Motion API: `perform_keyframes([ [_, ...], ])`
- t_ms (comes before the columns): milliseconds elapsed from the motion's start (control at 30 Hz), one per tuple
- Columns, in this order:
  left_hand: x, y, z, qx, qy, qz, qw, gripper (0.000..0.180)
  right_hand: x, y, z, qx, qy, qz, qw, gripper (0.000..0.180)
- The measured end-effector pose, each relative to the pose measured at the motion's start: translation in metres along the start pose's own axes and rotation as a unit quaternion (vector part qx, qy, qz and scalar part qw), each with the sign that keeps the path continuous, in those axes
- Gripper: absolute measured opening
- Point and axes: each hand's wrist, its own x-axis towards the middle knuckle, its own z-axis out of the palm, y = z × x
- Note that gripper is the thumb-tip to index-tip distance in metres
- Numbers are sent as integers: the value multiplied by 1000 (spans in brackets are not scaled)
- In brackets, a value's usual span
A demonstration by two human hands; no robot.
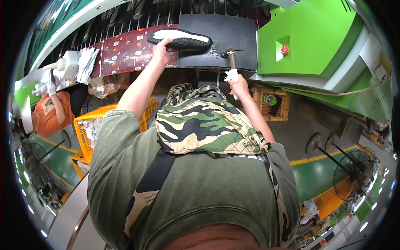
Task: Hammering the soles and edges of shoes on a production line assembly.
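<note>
My left hand [161,52] grips a black shoe [189,40] by its left end. The shoe lies on its side or upside down, with a long white strip along its face, over the dark flat board [243,31]. My right hand [240,86] is closed round the handle of a hammer [232,60], which is wrapped in white cloth or paper. The hammer's head rests on or just above the board, to the right of the shoe and apart from it. Dark wet-looking specks lie on the board between them.
A green machine [310,37] with a red button stands right of the board. Dark red printed sheeting [118,52] runs left, near white gloves [86,64] and a white bottle [70,66]. A co-worker in orange [54,110], yellow crates [85,137] and a wooden stool [283,104] are nearby.
</note>
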Motion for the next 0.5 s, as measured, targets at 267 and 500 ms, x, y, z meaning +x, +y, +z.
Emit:
perform_keyframes([
  [267, -13, -42, -21, -137, 52, -9, 989, 44, -13, -54, -3, 1, 113, -172, 979, 24],
  [500, -27, -44, -16, -136, 60, 7, 989, 48, 0, -103, 18, -107, 249, -370, 889, 28],
])
